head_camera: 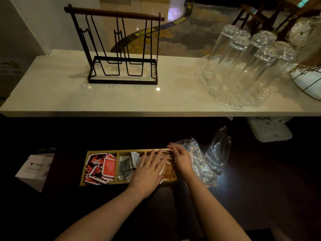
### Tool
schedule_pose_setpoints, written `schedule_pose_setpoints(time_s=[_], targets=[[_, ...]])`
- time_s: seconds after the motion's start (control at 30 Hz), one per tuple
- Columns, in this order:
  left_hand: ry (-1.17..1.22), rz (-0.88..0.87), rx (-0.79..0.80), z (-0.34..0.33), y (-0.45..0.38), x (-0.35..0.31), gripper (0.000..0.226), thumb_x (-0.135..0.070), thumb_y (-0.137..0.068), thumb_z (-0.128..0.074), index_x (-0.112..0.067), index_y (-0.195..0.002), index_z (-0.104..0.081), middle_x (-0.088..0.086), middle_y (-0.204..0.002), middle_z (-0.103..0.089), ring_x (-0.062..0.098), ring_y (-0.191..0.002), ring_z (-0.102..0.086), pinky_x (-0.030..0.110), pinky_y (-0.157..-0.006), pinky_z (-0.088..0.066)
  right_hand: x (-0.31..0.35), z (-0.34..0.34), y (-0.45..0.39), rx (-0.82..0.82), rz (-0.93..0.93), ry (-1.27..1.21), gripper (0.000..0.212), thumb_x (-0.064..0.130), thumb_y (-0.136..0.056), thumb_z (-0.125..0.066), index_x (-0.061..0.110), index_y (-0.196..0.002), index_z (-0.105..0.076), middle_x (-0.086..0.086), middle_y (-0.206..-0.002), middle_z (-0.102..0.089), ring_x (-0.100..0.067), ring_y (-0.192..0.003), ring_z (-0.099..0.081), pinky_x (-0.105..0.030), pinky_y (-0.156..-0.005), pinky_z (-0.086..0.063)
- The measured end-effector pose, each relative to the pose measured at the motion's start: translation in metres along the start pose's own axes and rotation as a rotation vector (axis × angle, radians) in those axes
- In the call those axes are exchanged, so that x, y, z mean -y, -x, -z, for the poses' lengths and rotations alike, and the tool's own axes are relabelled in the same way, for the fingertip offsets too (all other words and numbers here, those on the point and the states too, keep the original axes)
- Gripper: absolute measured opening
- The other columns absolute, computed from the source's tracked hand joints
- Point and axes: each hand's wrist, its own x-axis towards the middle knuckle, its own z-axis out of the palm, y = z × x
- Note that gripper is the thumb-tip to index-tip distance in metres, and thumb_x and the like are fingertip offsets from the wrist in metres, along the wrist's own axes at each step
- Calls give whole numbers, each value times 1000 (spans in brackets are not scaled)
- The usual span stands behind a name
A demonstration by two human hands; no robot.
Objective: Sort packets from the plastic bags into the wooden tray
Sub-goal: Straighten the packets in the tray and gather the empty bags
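A wooden tray (pixel 102 151) with three compartments lies on a dark lower surface. Its left compartment holds several red, black and white packets (pixel 100 168). The middle one holds grey and white packets (pixel 125 166). The right one holds orange-brown packets (pixel 168 171). My left hand (pixel 149 173) rests flat, fingers spread, over the right compartment and partly over the middle one. My right hand (pixel 179 158) hovers at the tray's right end, fingers spread over the packets. Crumpled clear plastic bags (pixel 201 160) lie just right of the tray, touching my right wrist.
A pale stone counter (pixel 139 100) runs above the tray. On it stand a black wire rack (pixel 121 49), a glass platter with several upturned glasses (pixel 243 66) and a white bowl (pixel 307 80). A white box (pixel 34 171) sits left of the tray.
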Motion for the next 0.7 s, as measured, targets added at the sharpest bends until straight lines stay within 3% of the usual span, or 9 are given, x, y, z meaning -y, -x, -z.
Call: schedule_pose_setpoints(time_s=[0.07,0.13,0.23,0.37,0.47,0.53,0.6,0.7], targets=[[-10,-9,5,-1,-1,3,71,-49,-94,-37,-20,-151,-6,9,-159,-4,30,-147,-8,51,-117,-15,-3,18,19,-49,-27,-20,19,10,-94,-52,14,-105,-67,5,-105,-66,-6,-95,-62,-23,-79,-51],[-2,-2,5,1,-5,5,69,-47,-93,-43,-18,-149,-16,10,-159,-17,30,-146,-16,51,-116,-20,-10,29,40,-38,-55,16,17,8,-91,-58,14,-105,-64,4,-101,-65,-7,-85,-63,-21,-65,-54],[-23,-42,-14,4,-13,5,71,-45,-87,-55,-15,-145,-28,11,-153,-35,31,-141,-30,50,-112,-31,-23,25,57,-7,-75,181,20,6,-81,-69,18,-97,-64,5,-90,-67,-8,-79,-63,-20,-67,-53],[-23,-67,-34,3,-12,5,76,-44,-89,-53,-16,-149,-16,13,-154,-30,31,-142,-27,50,-111,-32,-23,5,57,-172,-35,341,16,0,-82,-64,12,-91,-68,3,-79,-67,-4,-67,-59,-6,-60,-43],[-50,-93,-24,-1,-7,8,74,-50,-92,-43,-17,-150,-12,12,-157,-21,31,-145,-18,50,-115,-24,-18,-3,54,-267,-53,387,17,-1,-85,-58,10,-93,-68,-1,-83,-69,-10,-70,-61,-9,-57,-43],[-47,-82,-29,-2,-5,9,74,-52,-92,-41,-17,-150,-13,12,-158,-21,30,-145,-17,49,-116,-23,-14,-6,53,-246,-30,444,17,-1,-84,-59,11,-92,-68,-2,-81,-70,-12,-69,-63,-17,-59,-49],[-15,-71,-37,-1,-5,9,74,-51,-90,-48,-20,-149,-17,14,-155,-27,31,-143,-24,47,-114,-29,-15,-10,52,-173,44,606,17,-1,-82,-59,11,-94,-64,-5,-82,-67,-16,-66,-61,-25,-57,-50],[32,-50,-19,-1,-8,7,79,-46,-84,-60,-25,-148,-19,15,-154,-30,32,-141,-29,48,-110,-34,-22,-15,54,-97,127,770,21,0,-83,-59,8,-103,-57,-10,-89,-60,-15,-62,-47,-25,-52,-42]])
